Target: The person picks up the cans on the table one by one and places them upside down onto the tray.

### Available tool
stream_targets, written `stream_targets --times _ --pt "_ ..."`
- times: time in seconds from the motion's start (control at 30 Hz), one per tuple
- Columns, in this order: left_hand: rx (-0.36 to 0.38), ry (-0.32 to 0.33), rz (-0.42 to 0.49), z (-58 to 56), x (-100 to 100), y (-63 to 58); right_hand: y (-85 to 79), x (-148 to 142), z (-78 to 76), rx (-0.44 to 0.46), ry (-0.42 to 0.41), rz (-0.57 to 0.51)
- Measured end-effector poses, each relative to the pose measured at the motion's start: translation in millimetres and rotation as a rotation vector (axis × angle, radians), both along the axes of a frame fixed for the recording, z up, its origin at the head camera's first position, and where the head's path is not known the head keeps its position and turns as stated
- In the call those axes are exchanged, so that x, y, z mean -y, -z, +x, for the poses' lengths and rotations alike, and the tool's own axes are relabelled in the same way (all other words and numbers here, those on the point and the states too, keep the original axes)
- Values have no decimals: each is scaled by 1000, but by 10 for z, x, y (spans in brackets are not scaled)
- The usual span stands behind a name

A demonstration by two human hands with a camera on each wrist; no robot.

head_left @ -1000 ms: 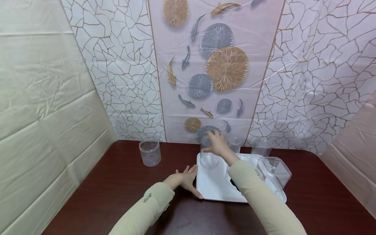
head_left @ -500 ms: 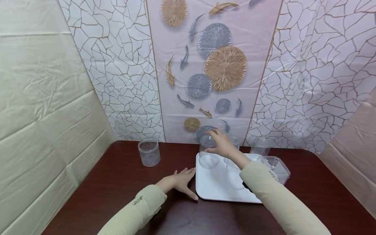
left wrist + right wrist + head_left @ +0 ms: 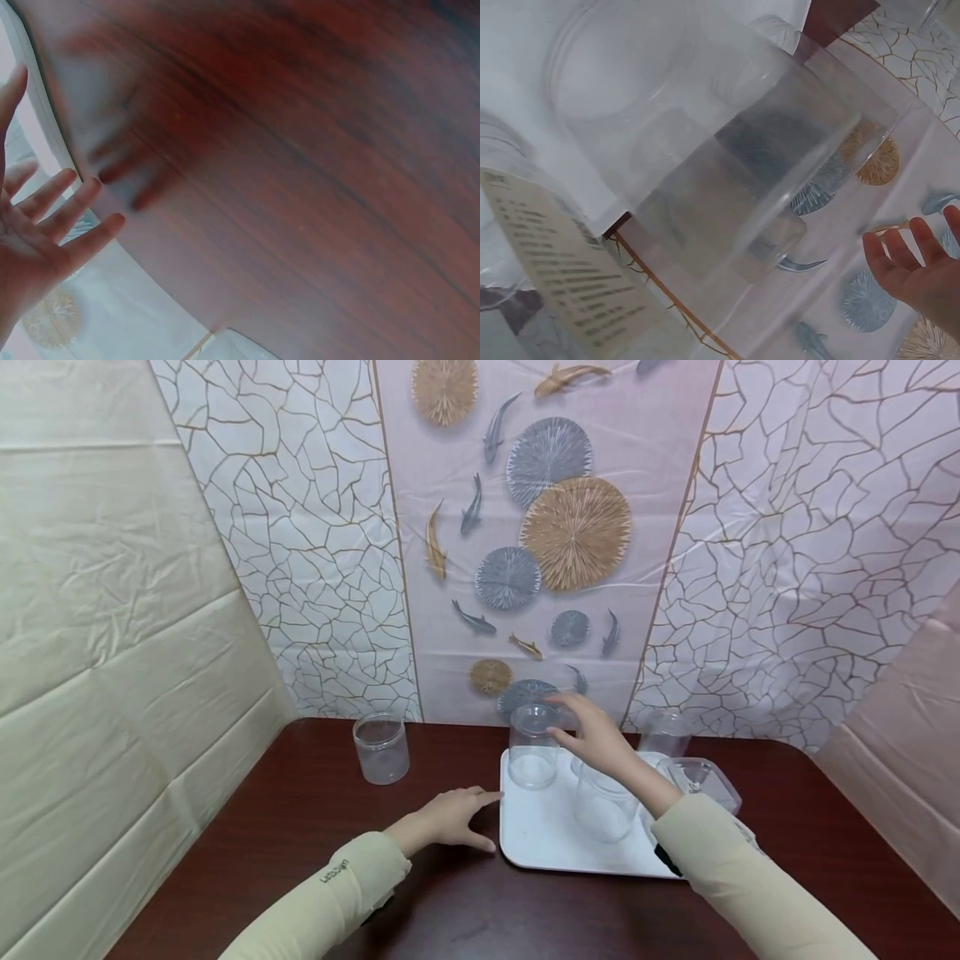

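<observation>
My right hand (image 3: 602, 743) is raised over the white tray (image 3: 551, 850), just right of the rim of a tall clear plastic jar (image 3: 533, 747). Its thumb and fingers are spread and hold nothing. In the right wrist view the same hand (image 3: 922, 274) looks apart from the see-through jars. That tall jar stands upright at the tray's back left corner. Beside the tray's left edge, my left hand (image 3: 450, 818) has its fingers extended, the fingertips at or very near the rim. The left wrist view shows this hand (image 3: 45, 240) with spread fingers and nothing in it.
A wide clear jar (image 3: 606, 814) stands mid-tray, partly behind my right forearm. Toward the right are a clear box-like container (image 3: 708, 781) and another clear jar (image 3: 666, 735). One short clear jar (image 3: 382, 750) stands on the dark table at back left. Patterned cloth hangs behind.
My right hand has drawn back to the right from the tall jar's rim, and the jar stays put. The left hand has shifted slightly left, away from the tray's edge.
</observation>
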State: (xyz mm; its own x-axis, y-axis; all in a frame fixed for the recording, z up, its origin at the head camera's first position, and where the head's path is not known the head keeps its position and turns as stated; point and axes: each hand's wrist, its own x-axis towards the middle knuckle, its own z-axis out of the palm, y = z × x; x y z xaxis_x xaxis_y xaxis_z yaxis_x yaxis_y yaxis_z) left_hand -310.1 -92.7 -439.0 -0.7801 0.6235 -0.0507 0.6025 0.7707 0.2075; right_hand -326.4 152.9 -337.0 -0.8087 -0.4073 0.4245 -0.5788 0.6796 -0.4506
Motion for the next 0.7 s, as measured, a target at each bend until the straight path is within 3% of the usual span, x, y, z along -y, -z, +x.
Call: stream_targets --times 0.3,0.53,0.7 --pt "-136 9 107 -78 94 -49 91 -152 115 -39 48 -94" --pt "-205 -47 207 -184 220 -121 124 -229 284 -84 27 -108" --pt "-237 -125 279 -252 350 -188 194 -247 389 -106 22 -101"
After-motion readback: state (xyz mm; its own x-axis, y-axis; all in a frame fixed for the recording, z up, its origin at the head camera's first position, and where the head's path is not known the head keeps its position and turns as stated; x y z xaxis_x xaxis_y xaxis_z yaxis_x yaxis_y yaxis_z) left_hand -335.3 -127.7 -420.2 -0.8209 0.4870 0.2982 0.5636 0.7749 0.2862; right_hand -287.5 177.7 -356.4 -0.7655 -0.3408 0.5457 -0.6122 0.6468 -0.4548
